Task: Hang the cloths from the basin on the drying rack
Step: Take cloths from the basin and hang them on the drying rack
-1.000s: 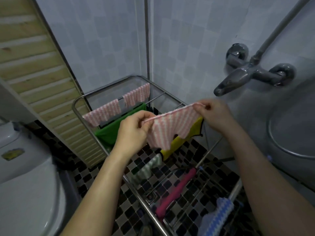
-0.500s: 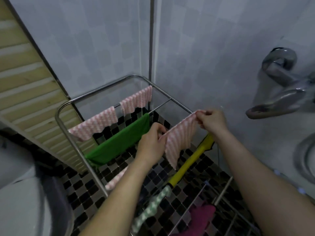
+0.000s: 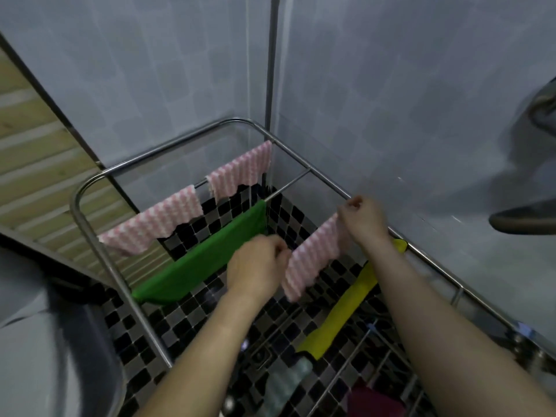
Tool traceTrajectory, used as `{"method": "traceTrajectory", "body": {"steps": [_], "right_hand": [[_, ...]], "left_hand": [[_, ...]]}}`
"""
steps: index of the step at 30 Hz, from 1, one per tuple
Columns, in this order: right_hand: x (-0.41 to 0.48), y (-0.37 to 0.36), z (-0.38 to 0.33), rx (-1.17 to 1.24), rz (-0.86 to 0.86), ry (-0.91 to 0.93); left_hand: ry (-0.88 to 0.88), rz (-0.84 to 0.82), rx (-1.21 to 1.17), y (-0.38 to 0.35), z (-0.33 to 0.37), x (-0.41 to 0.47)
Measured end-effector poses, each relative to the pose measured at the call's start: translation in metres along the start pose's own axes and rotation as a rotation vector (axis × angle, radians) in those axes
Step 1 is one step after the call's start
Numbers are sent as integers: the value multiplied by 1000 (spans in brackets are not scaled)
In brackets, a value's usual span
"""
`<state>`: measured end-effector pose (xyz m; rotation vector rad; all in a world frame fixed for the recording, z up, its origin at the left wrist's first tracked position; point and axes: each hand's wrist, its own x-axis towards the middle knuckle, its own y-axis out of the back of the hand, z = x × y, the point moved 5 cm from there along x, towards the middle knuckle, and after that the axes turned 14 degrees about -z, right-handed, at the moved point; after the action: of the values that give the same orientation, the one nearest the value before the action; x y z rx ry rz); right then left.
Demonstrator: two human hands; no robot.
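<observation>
Lowered since a second ago, the pink striped cloth (image 3: 314, 257), limp and light, drapes toward a drying rack (image 3: 328, 183) rail, left hand (image 3: 255, 266) and right hand (image 3: 362, 221) fingers pinching its top corners.

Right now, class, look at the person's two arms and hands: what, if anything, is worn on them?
Nothing shows as worn. The left hand and right hand are bare, with no gloves, and no rings or watch to be seen. Both forearms are uncovered from the wrist to the bottom edge of the picture; no sleeve comes into view.
</observation>
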<state>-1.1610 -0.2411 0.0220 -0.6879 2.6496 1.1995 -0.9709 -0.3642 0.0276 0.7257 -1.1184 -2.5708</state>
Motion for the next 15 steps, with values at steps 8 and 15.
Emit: {"method": "traceTrajectory", "body": {"steps": [8,15], "right_hand": [[10,-1,14,130,37,-52],[8,10,1,-145,177,82]], "left_hand": [[-70,127,44,-17,2,-7],[-123,138,35,-23,11,1]]}}
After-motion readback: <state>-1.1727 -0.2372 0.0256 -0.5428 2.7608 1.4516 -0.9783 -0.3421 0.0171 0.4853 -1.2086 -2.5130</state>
